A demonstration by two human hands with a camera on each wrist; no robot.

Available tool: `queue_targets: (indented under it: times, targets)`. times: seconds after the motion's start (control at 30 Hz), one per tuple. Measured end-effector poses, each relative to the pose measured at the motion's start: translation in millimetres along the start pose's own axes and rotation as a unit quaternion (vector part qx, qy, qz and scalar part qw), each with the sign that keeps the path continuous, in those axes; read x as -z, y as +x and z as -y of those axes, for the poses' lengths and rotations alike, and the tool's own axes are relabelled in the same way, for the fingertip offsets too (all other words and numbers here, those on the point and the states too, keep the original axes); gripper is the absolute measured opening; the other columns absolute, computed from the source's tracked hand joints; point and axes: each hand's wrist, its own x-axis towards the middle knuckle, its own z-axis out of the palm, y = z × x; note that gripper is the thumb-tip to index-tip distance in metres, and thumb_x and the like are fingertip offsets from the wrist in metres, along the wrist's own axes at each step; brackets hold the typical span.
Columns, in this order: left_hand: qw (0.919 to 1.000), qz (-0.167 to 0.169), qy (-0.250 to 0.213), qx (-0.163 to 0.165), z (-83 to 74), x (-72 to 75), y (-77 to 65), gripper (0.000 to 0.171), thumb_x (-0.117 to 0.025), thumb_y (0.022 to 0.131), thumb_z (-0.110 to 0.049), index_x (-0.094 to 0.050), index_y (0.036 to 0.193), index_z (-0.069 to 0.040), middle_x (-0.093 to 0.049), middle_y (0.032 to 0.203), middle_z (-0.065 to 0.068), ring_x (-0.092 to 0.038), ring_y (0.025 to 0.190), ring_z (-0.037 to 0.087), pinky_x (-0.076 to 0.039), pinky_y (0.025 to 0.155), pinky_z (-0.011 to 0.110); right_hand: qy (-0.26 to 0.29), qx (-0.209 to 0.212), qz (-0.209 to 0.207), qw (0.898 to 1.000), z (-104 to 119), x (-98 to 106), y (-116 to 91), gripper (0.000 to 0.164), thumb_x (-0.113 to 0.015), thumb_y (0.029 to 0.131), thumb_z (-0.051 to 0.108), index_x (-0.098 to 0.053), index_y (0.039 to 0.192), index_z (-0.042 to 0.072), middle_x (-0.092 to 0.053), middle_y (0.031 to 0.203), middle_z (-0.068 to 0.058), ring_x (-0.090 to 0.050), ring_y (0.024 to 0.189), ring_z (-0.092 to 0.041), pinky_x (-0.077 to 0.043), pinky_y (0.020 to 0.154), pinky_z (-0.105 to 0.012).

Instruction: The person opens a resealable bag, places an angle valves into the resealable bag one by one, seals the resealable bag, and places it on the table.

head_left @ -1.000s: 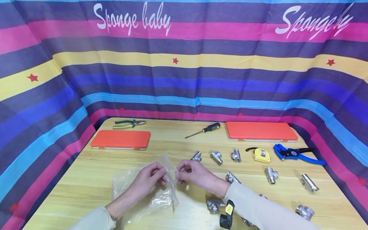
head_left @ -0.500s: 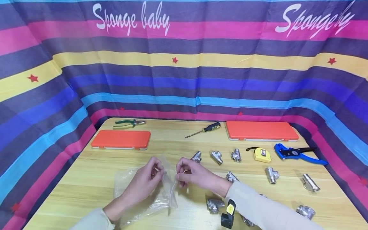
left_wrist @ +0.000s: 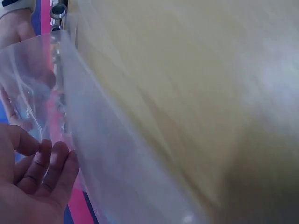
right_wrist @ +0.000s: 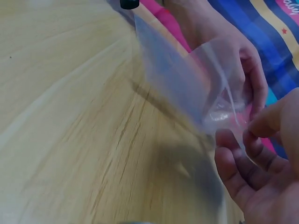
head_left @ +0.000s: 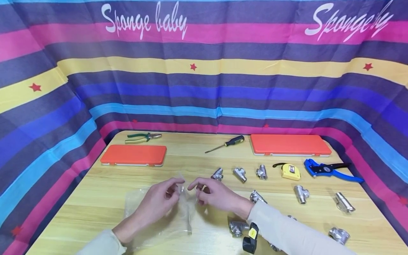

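A clear plastic bag (head_left: 173,221) lies partly on the wooden table, its right edge raised between the two hands. My left hand (head_left: 156,198) pinches the bag's edge between thumb and fingers, with the index finger extended along the top in the head view. Opposite it, my right hand (head_left: 218,194) holds the same edge with thumb and curled fingers. Seen from the left wrist, the bag's film (left_wrist: 112,149) stretches away from the fingertips (left_wrist: 44,147). From the right wrist, the film (right_wrist: 173,70) hangs between both hands; the exact contact at the right fingertips is hard to make out.
Several metal tee fittings (head_left: 301,194) are spread over the table's right side, some beneath the right forearm. Farther back lie pliers (head_left: 143,137), a screwdriver (head_left: 225,144), two red cases (head_left: 134,154), a yellow tape measure (head_left: 290,171) and a blue wire stripper (head_left: 331,171).
The left hand has turned a little and its index finger has straightened. The right index finger has stretched toward the left hand. The bag's raised edge has shifted slightly between them.
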Motion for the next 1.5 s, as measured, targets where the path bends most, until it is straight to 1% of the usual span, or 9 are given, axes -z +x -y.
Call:
queue_targets:
  times: [0.13,0.33,0.53,0.67,0.77,0.93,1.03,1.17,1.5]
  targets:
    - [0.9993,-0.006,0.033,0.015,2.9,7.0,-1.3,0.051,-0.071,0.095,-0.004,-0.072,0.144,-0.018,-0.07,0.089,-0.016,-0.065,0.083,-0.001,-0.061,0.081,0.025,-0.011,-0.009,-0.011,1.0,0,4,-2,0.03,-0.061,0.108,0.009,-0.071,0.136,0.011,-0.071,0.096,-0.006,-0.075,0.082,-0.019,-0.06,0.073,-0.027]
    - [0.9975,0.007,0.061,0.036,0.1,10.8,-2.2,0.048,-0.066,0.1,-0.007,-0.071,0.145,-0.023,-0.064,0.084,-0.015,-0.057,0.078,0.003,-0.053,0.075,0.024,-0.034,0.007,-0.003,0.999,0,7,-4,0.032,-0.061,0.107,0.008,-0.072,0.137,0.011,-0.072,0.102,-0.007,-0.073,0.08,-0.017,-0.061,0.07,-0.027]
    - [0.9985,-0.003,0.049,0.026,-4.4,7.0,0.0,0.037,-0.064,0.098,-0.004,-0.079,0.128,-0.019,-0.073,0.099,-0.006,-0.06,0.083,0.005,-0.055,0.078,0.026,-0.09,0.064,0.077,0.991,-1,2,-5,0.043,-0.055,0.103,-0.009,-0.082,0.126,0.016,-0.062,0.101,0.002,-0.062,0.084,0.002,-0.06,0.081,-0.019]
    - [0.997,-0.025,0.064,0.036,-3.5,5.2,1.8,0.027,-0.068,0.099,-0.01,-0.081,0.122,-0.016,-0.073,0.097,-0.007,-0.062,0.085,0.004,-0.057,0.08,0.027,-0.092,0.07,0.101,0.988,-1,0,-7,0.043,-0.056,0.1,-0.013,-0.086,0.114,0.013,-0.057,0.096,0.007,-0.055,0.087,0.004,-0.059,0.081,-0.018]
    - [0.9961,-0.031,0.072,0.04,-1.9,4.9,3.2,0.027,-0.072,0.099,-0.013,-0.079,0.125,-0.014,-0.071,0.093,-0.009,-0.064,0.084,0.003,-0.057,0.078,0.026,-0.109,0.062,0.087,0.988,-1,2,-9,0.035,-0.06,0.1,-0.007,-0.087,0.108,0.014,-0.059,0.098,0.009,-0.053,0.091,0.002,-0.055,0.085,-0.018]
    - [0.9964,-0.022,0.075,0.034,-1.4,5.5,3.6,0.038,-0.07,0.101,-0.01,-0.074,0.138,-0.015,-0.072,0.097,-0.008,-0.064,0.082,0.001,-0.058,0.077,0.024,-0.142,0.044,0.079,0.986,1,2,-8,0.021,-0.066,0.108,0.027,-0.085,0.109,0.018,-0.064,0.101,0.01,-0.052,0.093,0.001,-0.049,0.088,-0.02]
    - [0.9958,-0.026,0.082,0.031,-3.0,5.9,3.4,0.041,-0.068,0.101,-0.009,-0.074,0.14,-0.018,-0.07,0.094,-0.009,-0.06,0.081,0.002,-0.055,0.075,0.025,-0.108,0.003,0.075,0.991,4,-1,-7,0.034,-0.061,0.111,0.04,-0.083,0.099,0.016,-0.072,0.088,0.005,-0.06,0.078,0.0,-0.054,0.074,-0.02]
    - [0.9954,-0.029,0.085,0.032,-5.7,6.1,3.8,0.04,-0.067,0.099,-0.01,-0.077,0.138,-0.017,-0.064,0.085,-0.011,-0.054,0.077,0.005,-0.049,0.071,0.024,-0.037,-0.048,0.056,0.997,9,-6,-6,0.041,-0.062,0.112,0.039,-0.075,0.086,0.009,-0.075,0.073,-0.004,-0.063,0.052,-0.01,-0.054,0.046,-0.025]
    - [0.9949,-0.015,0.088,0.048,-5.5,14.2,6.7,0.045,-0.067,0.093,-0.007,-0.077,0.136,-0.014,-0.063,0.079,-0.01,-0.054,0.072,0.006,-0.05,0.069,0.025,0.014,-0.09,0.062,0.994,11,-5,-8,0.006,-0.081,0.096,0.014,-0.077,0.092,0.015,-0.077,0.08,-0.006,-0.065,0.056,-0.012,-0.053,0.046,-0.022]
